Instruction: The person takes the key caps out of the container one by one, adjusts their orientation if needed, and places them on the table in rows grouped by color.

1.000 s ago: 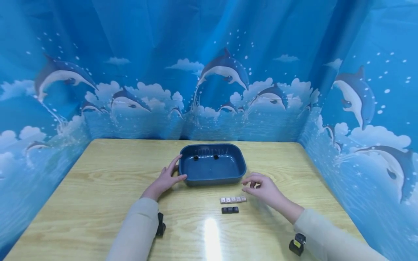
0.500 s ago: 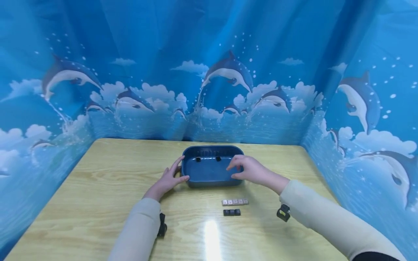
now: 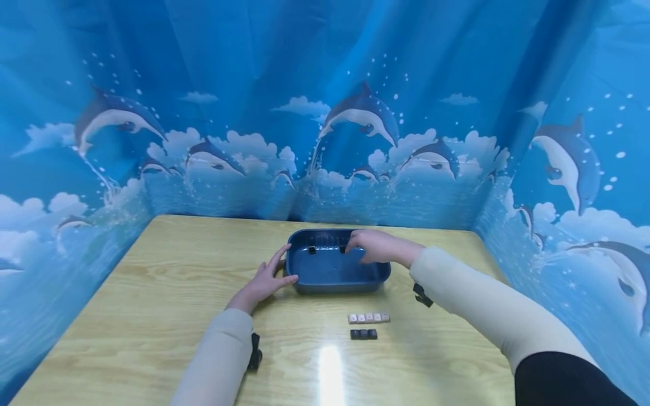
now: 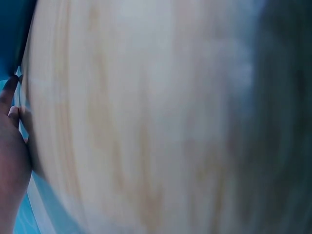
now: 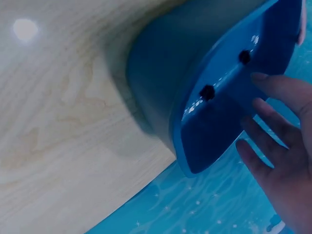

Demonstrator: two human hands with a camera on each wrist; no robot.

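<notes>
A dark blue plastic basin (image 3: 335, 287) stands on the table, with two small black keycaps (image 3: 312, 250) (image 5: 207, 92) lying inside along its far side. My left hand (image 3: 261, 286) rests against the basin's left end, thumb and fingers spread at the rim. Over the basin's right part reaches my right hand (image 3: 378, 246), fingertips close to the right-hand black keycap (image 3: 342, 250). In the right wrist view that hand (image 5: 282, 131) has its fingers apart and nothing between them. On the table in front lie a row of several white keycaps (image 3: 369, 318) and a row of three black keycaps (image 3: 363, 334).
The wooden table (image 3: 178, 293) ends at a blue curtain (image 3: 244, 84) with dolphins, which stands at the back and both sides. A bright light reflection lies on the table's front part. Both wrists carry a small black camera (image 3: 255, 352).
My right hand has moved from beside the white keycaps, over the basin's rim, to its far side. The left hand stays at the basin's left end. The head view has shifted slightly.
</notes>
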